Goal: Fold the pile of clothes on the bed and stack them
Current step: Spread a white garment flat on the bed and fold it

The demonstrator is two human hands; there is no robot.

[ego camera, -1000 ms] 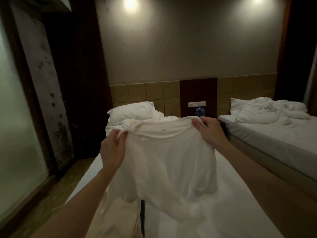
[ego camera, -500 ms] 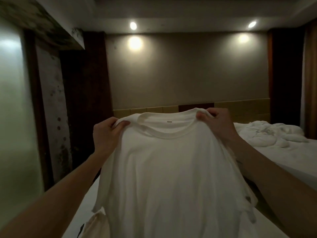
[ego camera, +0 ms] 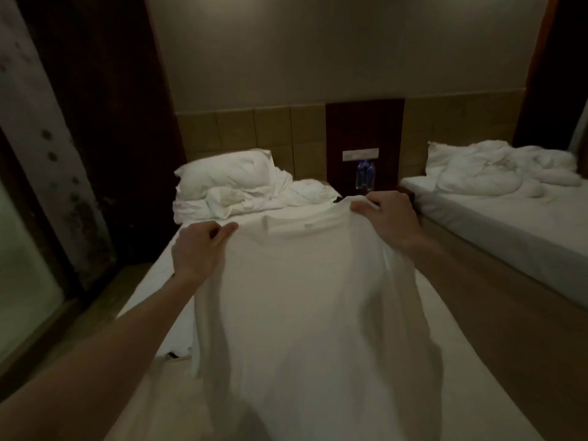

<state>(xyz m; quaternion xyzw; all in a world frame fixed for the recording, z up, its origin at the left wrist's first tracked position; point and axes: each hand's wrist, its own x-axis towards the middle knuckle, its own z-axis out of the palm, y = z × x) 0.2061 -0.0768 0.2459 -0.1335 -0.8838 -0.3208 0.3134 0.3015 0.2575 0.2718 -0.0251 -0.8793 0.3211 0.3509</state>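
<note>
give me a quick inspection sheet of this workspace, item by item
surface: near bed with a white sheet, partly covered by the shirt
job's things: white t-shirt held up by its shoulders, collar away from the camera, body hanging toward the bed; a beige cloth lies at lower left
clutter: pillow and crumpled bedding at the head of the bed
grippers: left hand pinches the left shoulder; right hand pinches the right shoulder
cables: nothing seen
surroundings: dim room; water bottles between the beds; second bed at right with rumpled bedding; tiled headboard wall
</note>
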